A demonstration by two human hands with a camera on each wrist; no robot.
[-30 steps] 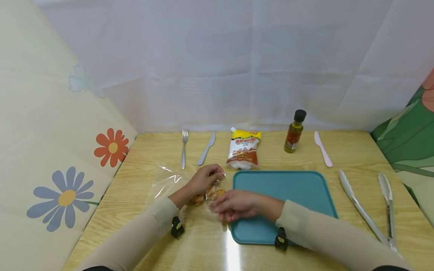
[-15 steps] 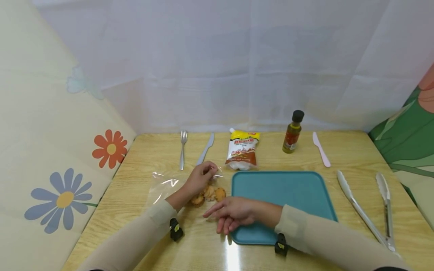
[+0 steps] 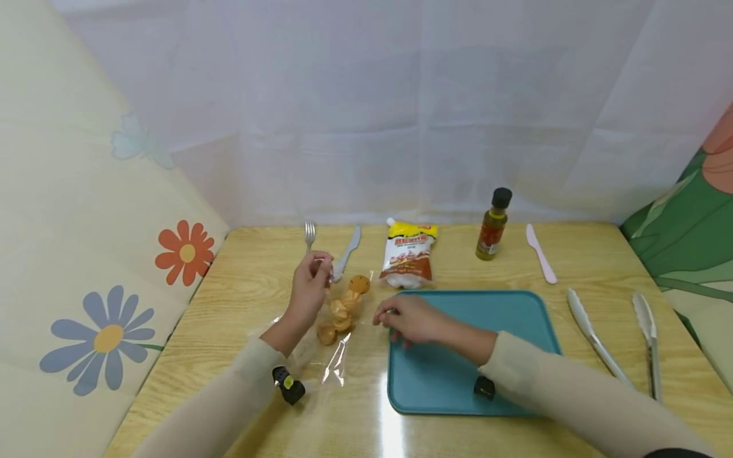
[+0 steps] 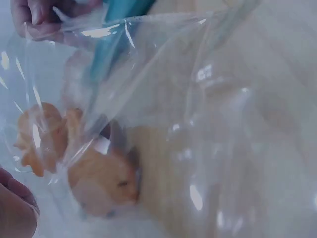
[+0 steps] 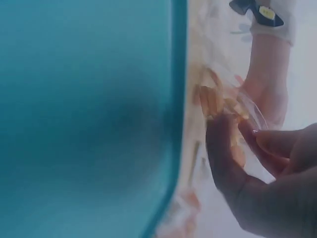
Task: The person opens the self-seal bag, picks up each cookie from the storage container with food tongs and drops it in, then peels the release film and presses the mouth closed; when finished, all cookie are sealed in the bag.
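Pinching the clear bag [image 3: 335, 318] up with the left hand [image 3: 309, 289], right hand [image 3: 409, 318] gripping its other edge, cookies [image 3: 343, 308] not yet on the tray [image 3: 504, 356] beside it

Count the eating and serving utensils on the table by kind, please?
Forks: 1, fork
Knives: 2, metal knife and pink knife
Tongs: 2, one pair and another pair
Total: 5

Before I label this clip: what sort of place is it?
Probably a staged dining table: a light wooden tabletop with a metal fork, a teal plastic tray and metal tongs, closed in by white sheeting.
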